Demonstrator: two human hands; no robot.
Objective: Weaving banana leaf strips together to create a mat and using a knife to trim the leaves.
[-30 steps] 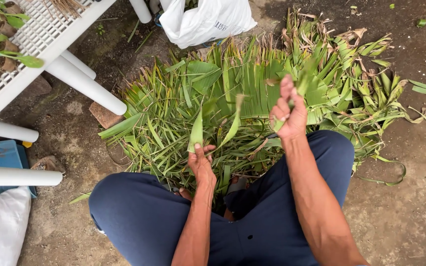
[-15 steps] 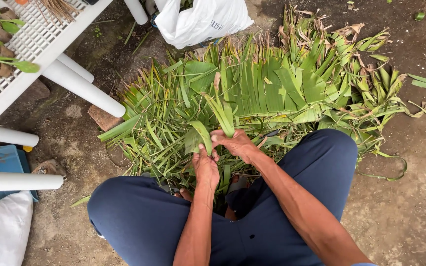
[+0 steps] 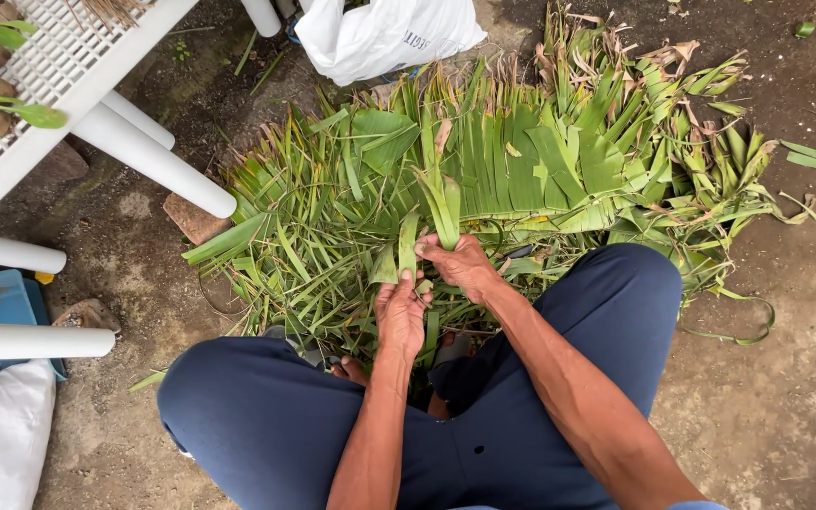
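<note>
Between the knees: left hand [image 3: 400, 316] and right hand [image 3: 463, 264] touch, both closed on one leaf strip [image 3: 444, 208].
Strip: rises upright from the fingers.
Beyond the grip: leaf pile [image 3: 521, 170] on the ground.
Farther back: white bag [image 3: 384, 33].

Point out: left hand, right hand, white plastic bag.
left hand [image 3: 400, 316], head view, back of hand.
right hand [image 3: 465, 266], head view, knuckles.
white plastic bag [image 3: 384, 33], head view, middle of its front.
</note>
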